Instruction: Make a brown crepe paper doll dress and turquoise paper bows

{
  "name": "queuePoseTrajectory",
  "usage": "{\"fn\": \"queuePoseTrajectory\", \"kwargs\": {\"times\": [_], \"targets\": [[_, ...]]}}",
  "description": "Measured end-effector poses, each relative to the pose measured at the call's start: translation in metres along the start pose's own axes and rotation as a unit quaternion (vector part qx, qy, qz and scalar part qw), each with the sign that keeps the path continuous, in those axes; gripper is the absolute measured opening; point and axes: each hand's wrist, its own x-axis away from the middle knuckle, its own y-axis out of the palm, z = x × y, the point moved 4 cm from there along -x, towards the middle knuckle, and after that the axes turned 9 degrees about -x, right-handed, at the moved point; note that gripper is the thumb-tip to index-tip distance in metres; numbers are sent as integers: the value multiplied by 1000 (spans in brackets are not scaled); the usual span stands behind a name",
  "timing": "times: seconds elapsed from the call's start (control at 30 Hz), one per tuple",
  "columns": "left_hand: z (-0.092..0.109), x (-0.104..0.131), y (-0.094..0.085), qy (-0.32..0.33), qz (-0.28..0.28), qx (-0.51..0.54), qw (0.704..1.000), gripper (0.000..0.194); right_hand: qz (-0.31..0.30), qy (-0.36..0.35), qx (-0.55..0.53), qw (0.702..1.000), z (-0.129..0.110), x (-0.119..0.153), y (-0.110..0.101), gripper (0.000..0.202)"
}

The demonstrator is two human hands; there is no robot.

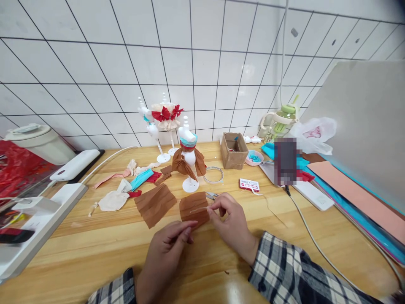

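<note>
My right hand (pixel 230 219) pinches a thin pale strand (pixel 198 209), thread or wire, which reaches left over a small brown crepe paper piece (pixel 190 202). Beside that piece's lower edge, my left hand (pixel 169 245) has its thumb and fingertips pressed together; anything between them is hidden. A larger brown crepe paper sheet (pixel 155 205) lies flat to the left. Scissors (pixel 211 195) are partly covered behind the right hand. Farther back stands a small white mannequin (pixel 190 158) dressed in brown, turquoise and red crepe paper.
Behind are two more mannequins, one with red bows (pixel 164 114). A cardboard box (pixel 234 151), wire coil (pixel 214 174) and small red-and-white packet (pixel 249 185) lie right of centre. Paper scraps (pixel 114 199) and a power strip (pixel 47 228) are left; coloured sheets (pixel 357 194) are right.
</note>
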Motion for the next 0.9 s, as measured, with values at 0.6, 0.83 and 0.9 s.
{"fn": "queuePoseTrajectory", "kwargs": {"times": [0.6, 0.83, 0.9], "targets": [[14, -5, 2, 95, -13, -161, 982, 17, -165, -93, 57, 980, -23, 19, 15, 7], [0, -8, -1, 14, -2, -110, 994, 20, -125, -41, -1, 991, -19, 16, 14, 3], [-2, -9, 0, -3, -16, -95, 995, 22, -121, -62, 3, 991, -21, 14, 13, 7]]}}
